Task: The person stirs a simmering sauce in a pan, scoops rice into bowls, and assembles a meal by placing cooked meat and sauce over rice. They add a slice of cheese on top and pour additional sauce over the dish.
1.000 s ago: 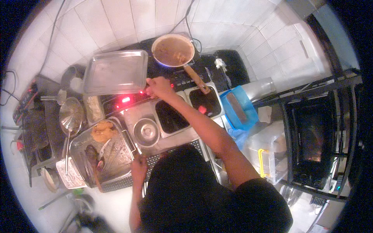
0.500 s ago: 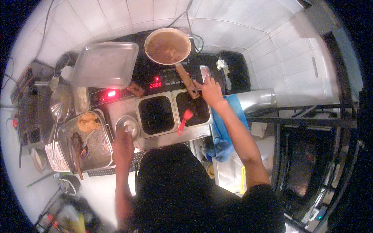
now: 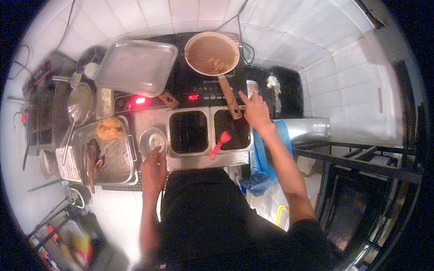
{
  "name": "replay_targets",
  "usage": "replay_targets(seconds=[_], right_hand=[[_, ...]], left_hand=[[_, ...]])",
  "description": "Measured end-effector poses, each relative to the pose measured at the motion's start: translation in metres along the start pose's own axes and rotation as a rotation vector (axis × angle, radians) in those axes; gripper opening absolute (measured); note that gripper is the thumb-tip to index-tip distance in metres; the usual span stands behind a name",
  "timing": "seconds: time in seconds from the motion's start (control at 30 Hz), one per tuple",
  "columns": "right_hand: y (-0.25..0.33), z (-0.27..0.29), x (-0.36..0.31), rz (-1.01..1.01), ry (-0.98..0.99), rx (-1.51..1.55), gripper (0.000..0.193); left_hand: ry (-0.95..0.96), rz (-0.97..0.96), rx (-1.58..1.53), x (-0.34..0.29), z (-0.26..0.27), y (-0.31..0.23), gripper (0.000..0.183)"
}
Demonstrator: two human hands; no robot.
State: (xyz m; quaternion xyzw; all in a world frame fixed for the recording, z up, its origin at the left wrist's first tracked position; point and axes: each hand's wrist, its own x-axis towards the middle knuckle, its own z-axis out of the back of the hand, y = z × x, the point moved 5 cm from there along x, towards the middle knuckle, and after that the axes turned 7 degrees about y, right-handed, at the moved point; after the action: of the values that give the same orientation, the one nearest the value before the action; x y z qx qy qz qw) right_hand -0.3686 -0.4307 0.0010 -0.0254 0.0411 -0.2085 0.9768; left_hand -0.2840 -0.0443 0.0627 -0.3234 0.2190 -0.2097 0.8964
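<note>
Right hand [image 3: 256, 109] at the wooden handle [image 3: 228, 96] of the frying pan [image 3: 211, 53] on the cooktop, index finger extended, not yet gripping. Left hand [image 3: 154, 168] rests by the small steel bowl [image 3: 153, 139], fingers loosely curled. Best to grip the handle fully before lifting; the pan looks full.

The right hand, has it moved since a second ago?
Yes. The right hand went from the cooktop's red-lit controls rightward, past the pan handle.

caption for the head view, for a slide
Right hand beside the pan handle, left hand at a small steel bowl.
</note>
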Motion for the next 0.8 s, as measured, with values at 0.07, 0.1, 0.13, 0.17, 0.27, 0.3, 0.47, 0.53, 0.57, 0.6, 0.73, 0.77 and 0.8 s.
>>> replay_targets(seconds=[0.07,0.1,0.13,0.17,0.27,0.3,0.47,0.53,0.57,0.6,0.73,0.77,0.8], right_hand=[[0.004,0.002,0.002,0.014,-0.025,0.035,0.051],[0.006,0.003,0.004,0.004,-0.008,0.098,0.050],[0.009,0.004,0.005,-0.007,0.008,0.161,0.048],[0.013,0.002,0.007,-0.047,0.058,0.277,0.047],[0.044,0.028,0.015,-0.099,0.056,0.678,0.043],[0.051,0.038,0.017,-0.110,0.026,0.819,0.042],[0.067,0.014,0.020,-0.107,-0.040,0.579,0.042],[0.070,-0.005,0.014,-0.086,-0.084,0.495,0.042],[0.070,-0.007,0.009,-0.058,-0.111,0.480,0.043],[0.070,-0.009,0.003,-0.032,-0.138,0.465,0.043],[0.089,0.020,-0.017,-0.099,-0.025,0.592,0.041],[0.092,0.013,-0.022,-0.103,-0.036,0.597,0.041],[0.094,0.008,-0.029,-0.113,-0.048,0.600,0.041]], left_hand=[[-0.019,-0.014,0.037,-0.003,0.003,-0.001,0.027],[-0.025,-0.018,0.043,-0.004,0.004,-0.001,0.027],[-0.030,-0.021,0.049,-0.006,0.006,0.000,0.027],[-0.061,-0.043,0.051,-0.008,0.007,0.002,0.027],[-0.125,-0.082,0.065,-0.016,0.007,0.012,0.027],[-0.125,-0.085,0.072,-0.017,0.007,0.016,0.028],[-0.028,-0.010,0.036,-0.028,0.008,0.024,0.029],[-0.007,-0.014,-0.002,-0.030,0.010,0.027,0.028],[0.011,-0.032,-0.007,-0.030,0.012,0.031,0.028],[0.031,-0.052,-0.012,-0.029,0.013,0.036,0.028],[0.116,-0.102,-0.054,-0.024,0.021,0.059,0.030],[0.121,-0.119,-0.047,-0.023,0.024,0.064,0.030],[0.129,-0.141,-0.041,-0.022,0.027,0.065,0.030]])
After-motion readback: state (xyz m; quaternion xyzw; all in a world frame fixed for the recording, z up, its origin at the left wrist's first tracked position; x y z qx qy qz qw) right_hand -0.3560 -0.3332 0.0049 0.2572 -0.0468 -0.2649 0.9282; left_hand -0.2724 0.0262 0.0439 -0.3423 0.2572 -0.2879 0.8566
